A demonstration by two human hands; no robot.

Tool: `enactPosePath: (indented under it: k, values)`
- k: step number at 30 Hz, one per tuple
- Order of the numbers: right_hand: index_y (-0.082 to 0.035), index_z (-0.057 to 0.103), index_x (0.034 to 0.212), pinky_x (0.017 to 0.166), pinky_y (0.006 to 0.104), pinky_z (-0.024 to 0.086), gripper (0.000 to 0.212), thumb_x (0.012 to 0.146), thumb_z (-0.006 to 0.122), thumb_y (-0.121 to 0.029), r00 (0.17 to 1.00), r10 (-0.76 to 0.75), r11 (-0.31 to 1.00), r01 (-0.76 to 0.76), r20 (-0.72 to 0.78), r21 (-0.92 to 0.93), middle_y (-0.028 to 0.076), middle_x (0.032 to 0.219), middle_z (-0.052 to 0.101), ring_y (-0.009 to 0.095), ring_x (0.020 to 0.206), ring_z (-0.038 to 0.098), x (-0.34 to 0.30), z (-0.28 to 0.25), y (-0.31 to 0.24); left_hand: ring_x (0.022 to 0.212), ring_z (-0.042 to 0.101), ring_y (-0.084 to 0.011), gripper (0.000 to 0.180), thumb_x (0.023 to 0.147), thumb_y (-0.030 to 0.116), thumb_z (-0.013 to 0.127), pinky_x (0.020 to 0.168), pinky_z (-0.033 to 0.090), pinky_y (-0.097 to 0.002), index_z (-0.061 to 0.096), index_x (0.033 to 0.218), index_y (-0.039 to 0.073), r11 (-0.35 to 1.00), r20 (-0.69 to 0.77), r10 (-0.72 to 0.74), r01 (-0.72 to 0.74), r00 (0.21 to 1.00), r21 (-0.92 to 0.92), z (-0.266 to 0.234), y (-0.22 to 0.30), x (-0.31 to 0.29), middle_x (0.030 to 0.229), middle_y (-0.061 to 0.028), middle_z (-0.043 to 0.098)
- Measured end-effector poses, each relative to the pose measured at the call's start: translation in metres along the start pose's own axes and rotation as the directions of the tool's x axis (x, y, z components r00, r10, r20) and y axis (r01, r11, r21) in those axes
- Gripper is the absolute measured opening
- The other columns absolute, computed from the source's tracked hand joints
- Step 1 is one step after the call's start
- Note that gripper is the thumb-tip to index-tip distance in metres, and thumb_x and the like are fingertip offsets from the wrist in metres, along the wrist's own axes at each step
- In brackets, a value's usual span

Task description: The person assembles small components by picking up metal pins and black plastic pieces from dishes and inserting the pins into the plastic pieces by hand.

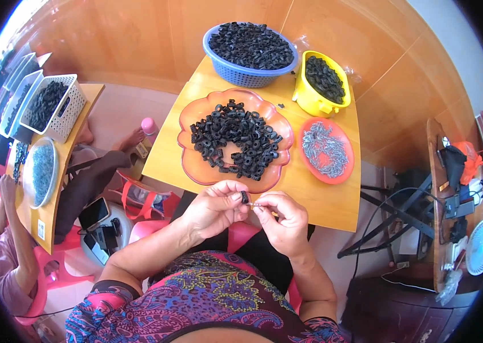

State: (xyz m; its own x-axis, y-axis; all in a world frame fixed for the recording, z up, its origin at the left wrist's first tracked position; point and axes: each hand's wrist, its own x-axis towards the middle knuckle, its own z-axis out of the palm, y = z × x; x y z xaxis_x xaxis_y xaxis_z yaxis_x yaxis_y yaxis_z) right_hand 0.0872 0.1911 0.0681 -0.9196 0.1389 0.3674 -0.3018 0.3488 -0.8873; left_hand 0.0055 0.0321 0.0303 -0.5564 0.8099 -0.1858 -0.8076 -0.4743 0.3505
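Observation:
Between the thumb and fingers of my left hand [216,210] is a small black plastic part [245,197]. My right hand [282,222] pinches a thin metal pin or screw [253,204], its tip at the black part; whether it sits inside cannot be made out. Both hands meet just off the table's near edge. Beyond them, an orange scalloped tray [189,166] bears a ring of loose black parts [236,136]. To its right lies a coral plate [346,166] heaped with small silvery metal pieces [325,150].
At the table's back stand a blue basket [247,75] and a yellow basket [310,102], both full of black parts. On the left, another person [10,251] sits at a second table [73,148]. A fan [482,247] stands on the right.

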Motion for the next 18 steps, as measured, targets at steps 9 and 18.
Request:
enactPosePath:
  k: [9,18]
  values:
    - [0.002,0.06,0.089,0.059,0.0229,0.048,0.014,0.078,0.067,0.007,0.997,-0.026,0.982,0.04,0.078,-0.183,0.007,0.081,0.06,0.011,0.067,0.058,0.0,0.012,0.002,0.075,0.065,-0.0167,0.011,0.089,0.001,0.058,0.066,0.053,-0.0268,0.06,0.1,0.002,0.971,-0.005,0.085,-0.082,0.996,0.223,-0.021,-0.009,-0.006,0.088,-0.0084,0.065]
    - [0.002,0.061,0.091,0.061,0.0244,0.049,0.031,0.07,0.08,-0.007,0.895,0.283,0.952,-0.218,0.346,-0.215,0.004,0.078,0.059,0.01,0.067,0.057,0.024,-0.01,0.0,0.074,0.064,-0.0198,0.012,0.089,0.005,0.059,0.067,0.053,-0.03,0.06,0.099,0.0,0.983,0.104,-0.114,0.097,0.988,0.156,-0.039,0.0,-0.01,0.086,-0.0104,0.065]
